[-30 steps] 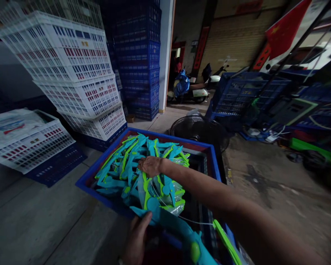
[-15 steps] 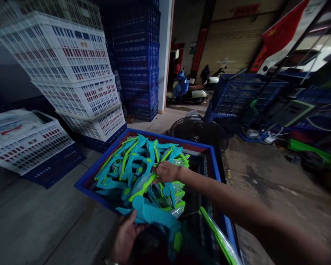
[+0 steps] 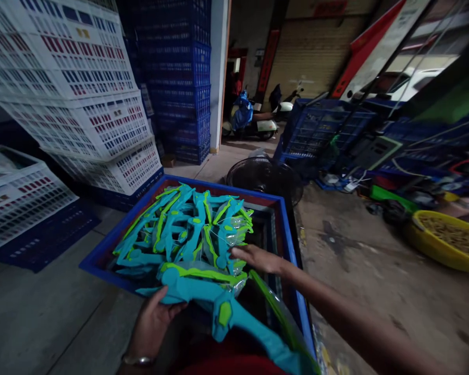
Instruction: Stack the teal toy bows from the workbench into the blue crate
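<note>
with fingers and thumb of the left hand [image 3: 150, 323] clamped on a teal and lime-green plastic piece [image 3: 199, 291], gripping it beside the round disc [image 3: 170, 277] at one end: pressing from above with the thumb, bearing it from beneath with the other fingers. pokes out past the thumb to the left in a flat, pointed tip; runs off to the right of the fingers, bends near a lime-green button [image 3: 224, 313], then slants down toward the bottom edge. held over the near side of a blue crate [image 3: 123, 224]. wears a metal band [image 3: 138, 359] at the left wrist.

reaching over the crate's right side with the right hand [image 3: 260, 259], fingers stretched leftward and close together, well apart from the left fingers. cannot tell whether these fingertips touch or pinch anything; just beside them, note the right edge of a heap of similar teal and lime-green pieces [image 3: 195, 224], partly in clear film. between the hands, along the far edge of the held piece, note a lime-green strip [image 3: 203, 272]; just below the right hand, another lime-green strip [image 3: 260, 285].

beyond the crate, see a round fan [image 3: 263, 179]; to the left, stacked white crates [image 3: 89, 125].
</note>
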Available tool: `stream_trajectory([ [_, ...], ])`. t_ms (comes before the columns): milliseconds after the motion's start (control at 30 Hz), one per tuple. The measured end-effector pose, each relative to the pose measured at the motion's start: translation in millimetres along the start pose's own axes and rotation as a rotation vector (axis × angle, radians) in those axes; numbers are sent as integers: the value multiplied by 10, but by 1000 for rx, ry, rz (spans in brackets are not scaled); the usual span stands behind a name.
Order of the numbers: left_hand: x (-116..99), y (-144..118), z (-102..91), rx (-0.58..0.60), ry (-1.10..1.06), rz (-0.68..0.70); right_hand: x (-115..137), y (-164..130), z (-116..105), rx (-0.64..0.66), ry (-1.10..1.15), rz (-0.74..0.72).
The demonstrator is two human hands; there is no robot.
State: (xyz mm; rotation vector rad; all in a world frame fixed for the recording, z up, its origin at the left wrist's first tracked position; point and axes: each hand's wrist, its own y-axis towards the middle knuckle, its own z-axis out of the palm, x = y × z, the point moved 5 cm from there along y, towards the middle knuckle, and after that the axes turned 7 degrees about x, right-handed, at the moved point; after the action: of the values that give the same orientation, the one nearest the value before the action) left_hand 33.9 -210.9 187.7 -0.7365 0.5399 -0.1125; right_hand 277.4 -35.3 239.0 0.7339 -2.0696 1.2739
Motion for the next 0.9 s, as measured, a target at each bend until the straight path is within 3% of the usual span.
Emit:
stream_trajectory([
  [100, -89, 43, -68, -47, -30, 7, -318, -311, -43, -156, 154, 52],
  [267, -183, 84, -69, -110, -46, 44, -691, -732, 373, -113, 290, 123],
  [400, -196, 128, 52, -97, -16, 46, -739, -801, 610, -139, 242, 150],
  [700, -163, 154, 230, -70, 99, 24, -593, -732, 1004, -151, -82, 338],
  [900, 18, 142, 256, 3, 109, 27, -771, -707, 1086, -255, -271, 225],
])
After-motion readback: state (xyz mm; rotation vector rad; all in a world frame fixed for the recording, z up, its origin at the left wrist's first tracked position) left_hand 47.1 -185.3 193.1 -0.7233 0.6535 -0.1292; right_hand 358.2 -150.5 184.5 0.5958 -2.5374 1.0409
